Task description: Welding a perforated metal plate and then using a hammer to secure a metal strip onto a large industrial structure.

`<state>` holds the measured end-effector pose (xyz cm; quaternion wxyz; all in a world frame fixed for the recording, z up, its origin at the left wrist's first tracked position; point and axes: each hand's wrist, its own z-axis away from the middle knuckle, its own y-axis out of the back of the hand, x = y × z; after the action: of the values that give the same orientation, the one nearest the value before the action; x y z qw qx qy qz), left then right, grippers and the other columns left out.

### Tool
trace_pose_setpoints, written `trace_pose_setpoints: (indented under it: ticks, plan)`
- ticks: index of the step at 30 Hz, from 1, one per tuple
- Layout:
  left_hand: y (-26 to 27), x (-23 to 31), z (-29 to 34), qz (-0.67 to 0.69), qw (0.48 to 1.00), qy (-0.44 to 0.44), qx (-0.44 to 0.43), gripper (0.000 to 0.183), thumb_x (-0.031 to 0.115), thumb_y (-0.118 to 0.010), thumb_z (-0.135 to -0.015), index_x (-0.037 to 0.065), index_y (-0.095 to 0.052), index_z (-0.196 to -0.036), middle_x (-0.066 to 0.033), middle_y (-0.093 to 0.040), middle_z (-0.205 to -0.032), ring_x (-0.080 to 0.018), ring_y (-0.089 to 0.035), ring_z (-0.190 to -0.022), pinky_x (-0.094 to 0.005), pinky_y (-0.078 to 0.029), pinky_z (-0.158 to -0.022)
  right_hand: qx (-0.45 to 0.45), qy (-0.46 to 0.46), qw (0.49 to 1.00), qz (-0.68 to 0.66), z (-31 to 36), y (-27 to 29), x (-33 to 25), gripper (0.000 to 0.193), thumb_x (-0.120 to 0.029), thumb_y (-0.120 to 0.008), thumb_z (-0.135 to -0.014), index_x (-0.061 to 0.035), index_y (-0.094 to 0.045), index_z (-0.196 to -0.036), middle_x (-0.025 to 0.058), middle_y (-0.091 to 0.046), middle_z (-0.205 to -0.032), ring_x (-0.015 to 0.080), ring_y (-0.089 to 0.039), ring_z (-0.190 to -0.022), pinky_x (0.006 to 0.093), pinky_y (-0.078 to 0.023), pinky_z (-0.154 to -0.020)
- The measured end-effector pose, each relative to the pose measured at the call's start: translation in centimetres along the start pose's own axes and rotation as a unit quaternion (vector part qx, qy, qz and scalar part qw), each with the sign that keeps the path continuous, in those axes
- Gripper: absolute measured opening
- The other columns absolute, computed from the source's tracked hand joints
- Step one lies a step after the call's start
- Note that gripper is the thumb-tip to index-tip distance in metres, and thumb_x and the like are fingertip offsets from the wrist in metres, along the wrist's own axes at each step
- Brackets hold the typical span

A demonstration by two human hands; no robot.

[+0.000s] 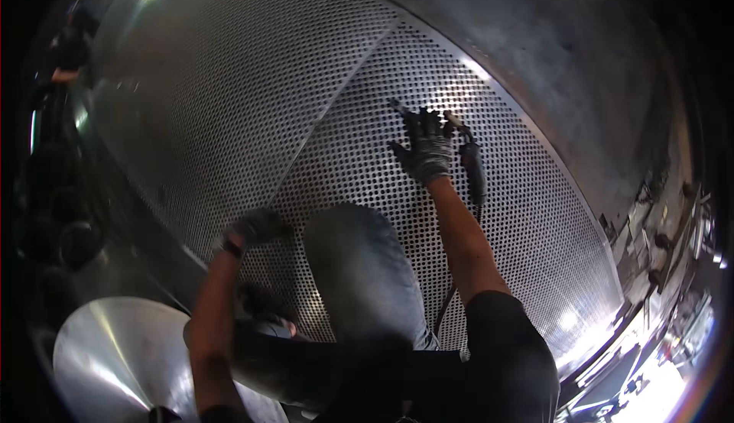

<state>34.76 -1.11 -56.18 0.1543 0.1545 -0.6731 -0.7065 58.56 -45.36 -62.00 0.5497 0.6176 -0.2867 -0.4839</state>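
Observation:
My right hand (427, 152), in a grey and black work glove, lies with fingers spread on a large perforated metal sheet (367, 125). Just to its right, a welding torch (475, 172) with a dark handle and a copper-coloured nozzle rests on the sheet, apart from my palm. A small dark piece (396, 105) shows by my fingertips; its kind is unclear. My left hand (258, 228), dark-gloved with a band at the wrist, is low over the sheet beside my raised knee. Its fingers are dark and blurred, so any grip is hidden.
A seam (329, 110) crosses the sheet diagonally. Along the right runs a wide dark metal rim (566, 64). At lower left stands a shiny cone-shaped metal piece (115, 346). Scrap strips and clutter (650, 247) lie at the right. Another person (70, 52) is at the far left.

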Motion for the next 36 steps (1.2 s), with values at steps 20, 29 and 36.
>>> trace_pose_setpoints:
  ticks: [20,29,36]
  plan:
    - [4.3,-30.9,-15.3,0.105,0.663,0.615,-0.414,0.147,0.069,-0.09,-0.06,0.026,0.001,-0.167,-0.024,-0.001,-0.172,-0.0447,-0.001,-0.159,-0.0737,-0.02,-0.12,-0.26,-0.03,0.965,0.037,-8.8,8.8,-8.2,0.088,-0.07,-0.071,-0.083,-0.0119,-0.054,-0.147,0.0174,-0.06,-0.138,0.0347,-0.051,-0.137,0.062,-0.022,-0.123]
    - [-0.2,-34.9,-19.4,0.189,0.635,0.67,-0.334,0.155,0.063,-0.094,-0.058,0.026,0.011,-0.165,-0.0326,0.009,-0.168,-0.0547,0.007,-0.154,-0.0784,-0.022,-0.115,-0.284,-0.214,0.934,-0.04,-25.9,-0.1,-6.1,0.086,-0.066,-0.083,-0.074,-0.003,-0.067,-0.13,0.0216,-0.069,-0.128,0.032,-0.067,-0.119,0.0434,-0.054,-0.103]
    - [1.1,-36.7,-19.8,0.204,0.607,0.659,-0.396,0.154,0.062,-0.095,-0.059,0.024,0.009,-0.166,-0.0349,0.009,-0.167,-0.0579,0.008,-0.153,-0.0792,-0.022,-0.113,-0.322,-0.237,0.915,-0.046,-28.1,-0.2,-6.7,0.072,-0.057,-0.088,-0.07,-0.0125,-0.074,-0.124,0.0144,-0.072,-0.126,0.0323,-0.067,-0.12,0.0429,-0.054,-0.105]
